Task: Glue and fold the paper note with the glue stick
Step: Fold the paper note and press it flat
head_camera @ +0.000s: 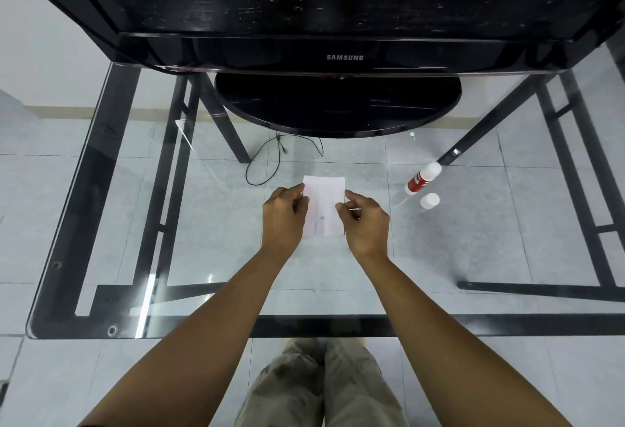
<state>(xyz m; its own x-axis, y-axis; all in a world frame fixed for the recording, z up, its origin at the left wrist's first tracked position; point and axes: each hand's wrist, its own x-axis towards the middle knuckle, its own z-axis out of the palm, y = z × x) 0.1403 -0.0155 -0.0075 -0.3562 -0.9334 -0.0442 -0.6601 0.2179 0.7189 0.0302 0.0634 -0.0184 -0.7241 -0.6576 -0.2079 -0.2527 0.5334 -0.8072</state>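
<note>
A small white paper note [324,203] with faint print lies on the glass table [203,257] in the middle of the view. My left hand [283,217] pinches its left edge near the top corner. My right hand [367,220] pinches its right edge at about mid-height. To the right stands the glue stick [422,178], red and white, uncapped and tilted in the wide view. Its white cap [430,200] sits on the glass just in front of it. Neither hand touches the glue stick.
A black Samsung monitor [338,54] with a round base [338,105] fills the back of the table. Through the glass I see the black table frame, a thin cable [270,163] on the tiled floor, and my trouser legs below the front edge.
</note>
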